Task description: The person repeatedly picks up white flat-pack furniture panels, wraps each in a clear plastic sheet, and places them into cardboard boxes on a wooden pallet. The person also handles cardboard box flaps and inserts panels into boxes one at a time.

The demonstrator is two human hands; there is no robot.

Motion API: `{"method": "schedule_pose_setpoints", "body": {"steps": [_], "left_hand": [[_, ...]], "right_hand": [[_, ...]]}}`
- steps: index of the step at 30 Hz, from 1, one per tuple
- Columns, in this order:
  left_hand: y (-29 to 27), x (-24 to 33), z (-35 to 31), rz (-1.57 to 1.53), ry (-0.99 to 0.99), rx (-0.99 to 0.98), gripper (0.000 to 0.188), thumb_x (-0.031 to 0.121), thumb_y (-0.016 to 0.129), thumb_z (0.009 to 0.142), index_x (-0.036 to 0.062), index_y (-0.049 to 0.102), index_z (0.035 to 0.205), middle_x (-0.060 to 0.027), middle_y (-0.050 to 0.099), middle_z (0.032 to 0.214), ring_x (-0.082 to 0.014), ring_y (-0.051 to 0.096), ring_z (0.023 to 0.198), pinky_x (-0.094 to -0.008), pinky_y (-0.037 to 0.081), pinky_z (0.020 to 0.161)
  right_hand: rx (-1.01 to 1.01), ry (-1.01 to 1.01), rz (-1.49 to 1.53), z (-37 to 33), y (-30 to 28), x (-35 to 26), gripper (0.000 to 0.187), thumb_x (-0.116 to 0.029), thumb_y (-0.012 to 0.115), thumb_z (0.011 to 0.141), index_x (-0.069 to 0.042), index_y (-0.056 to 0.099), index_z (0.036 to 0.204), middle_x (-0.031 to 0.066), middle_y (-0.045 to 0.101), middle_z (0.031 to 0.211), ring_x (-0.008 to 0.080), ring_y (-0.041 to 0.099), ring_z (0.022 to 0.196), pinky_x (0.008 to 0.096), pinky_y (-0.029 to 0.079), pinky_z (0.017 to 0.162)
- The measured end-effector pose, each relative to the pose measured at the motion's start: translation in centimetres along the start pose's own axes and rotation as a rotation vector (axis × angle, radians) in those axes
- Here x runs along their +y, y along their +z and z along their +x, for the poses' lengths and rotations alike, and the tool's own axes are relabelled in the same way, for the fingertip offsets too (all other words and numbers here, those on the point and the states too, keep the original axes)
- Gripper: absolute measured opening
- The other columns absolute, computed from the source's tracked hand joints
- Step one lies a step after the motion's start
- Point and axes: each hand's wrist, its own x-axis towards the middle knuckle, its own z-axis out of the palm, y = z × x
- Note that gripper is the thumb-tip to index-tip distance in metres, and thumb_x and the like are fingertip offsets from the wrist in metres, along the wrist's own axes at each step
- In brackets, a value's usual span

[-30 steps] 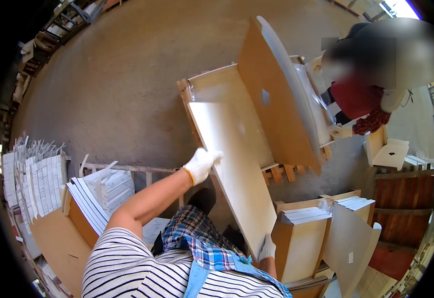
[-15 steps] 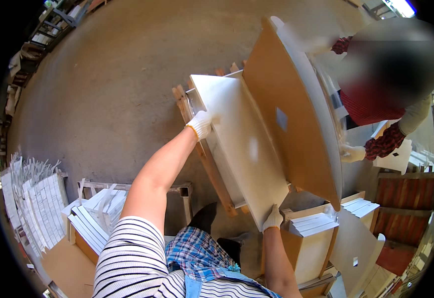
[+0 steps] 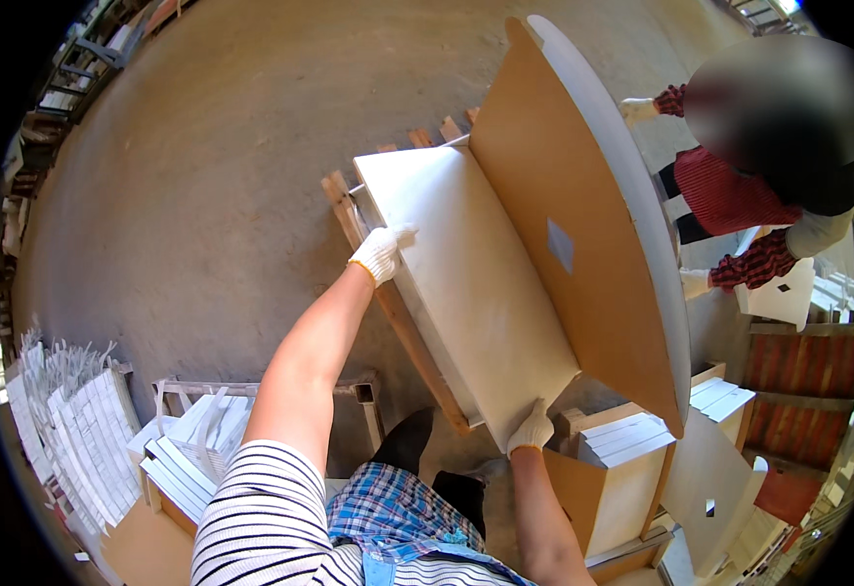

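A long white panel (image 3: pixel 466 283) lies tilted over a wooden pallet (image 3: pixel 403 327). My left hand (image 3: pixel 378 254), in a white knit glove, grips its left long edge near the far end. At its near end my right hand (image 3: pixel 532 428), also gloved, holds the edge by the corner, with a finger along the top face. Along the right side of the white panel stands a large brown board (image 3: pixel 569 215) with a curved pale outer edge and a small light patch. A co-worker's gloved hands are at the outer side of this board. My fingertips under the white panel are hidden.
A co-worker (image 3: pixel 740 195) in red checked sleeves stands at the right. Bundles of white strips (image 3: pixel 627 439) stand right of my legs, beside a leaning grey-white board (image 3: pixel 710 488). Left are a metal frame (image 3: pixel 363 391) and more stacked white pieces (image 3: pixel 192 449).
The white panel has shifted a little left and nearer with both my hands on it. Beside it, the brown board and the co-worker's near hand appear slightly shifted too.
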Motion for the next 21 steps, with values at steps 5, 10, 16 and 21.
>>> {"method": "schedule_pose_setpoints", "body": {"steps": [5, 10, 16, 21], "left_hand": [[-1.9, -2.3, 1.8, -0.199, -0.025, -0.046, 0.028, 0.017, 0.067, 0.091, 0.0047, 0.061, 0.116, -0.0087, 0.064, 0.113, -0.0233, 0.058, 0.103, -0.04, 0.051, 0.092], [-2.3, -5.9, 2.0, -0.366, -0.076, -0.084, 0.036, 0.019, 0.06, 0.097, 0.0021, 0.055, 0.128, -0.011, 0.062, 0.125, -0.0261, 0.058, 0.115, -0.0405, 0.049, 0.1], [-5.0, -10.1, 5.8, -0.135, -0.09, 0.082, 0.043, 0.013, 0.053, 0.095, -0.0023, 0.044, 0.134, -0.0187, 0.057, 0.129, -0.0339, 0.06, 0.114, -0.0547, 0.054, 0.088], [-6.8, -12.3, 8.6, 0.068, -0.1, 0.189, 0.058, 0.016, 0.06, 0.086, -0.0043, 0.039, 0.136, -0.0224, 0.055, 0.128, -0.0336, 0.06, 0.114, -0.0474, 0.055, 0.085]], "right_hand": [[0.031, -0.049, -0.006, 2.2, 1.6, 2.7, 0.055, -0.044, 0.053, 0.097, 0.008, 0.065, 0.112, 0.0149, 0.069, 0.105, 0.0266, 0.065, 0.089, 0.0388, 0.052, 0.079], [-0.045, 0.065, -0.007, 6.1, 1.7, 5.8, 0.055, -0.047, 0.055, 0.096, 0.0, 0.06, 0.124, 0.0112, 0.064, 0.116, 0.0259, 0.062, 0.099, 0.04, 0.052, 0.085], [-0.367, 0.196, -0.075, 9.7, 0.7, 8.4, 0.04, -0.042, 0.059, 0.095, -0.007, 0.059, 0.115, 0.0078, 0.061, 0.11, 0.0256, 0.061, 0.096, 0.0431, 0.054, 0.081], [-0.352, 0.065, -0.586, 4.0, 0.4, 3.4, 0.024, -0.023, 0.059, 0.095, -0.006, 0.058, 0.11, 0.0034, 0.058, 0.088, 0.0126, 0.057, 0.07, 0.0275, 0.049, 0.057]]}}
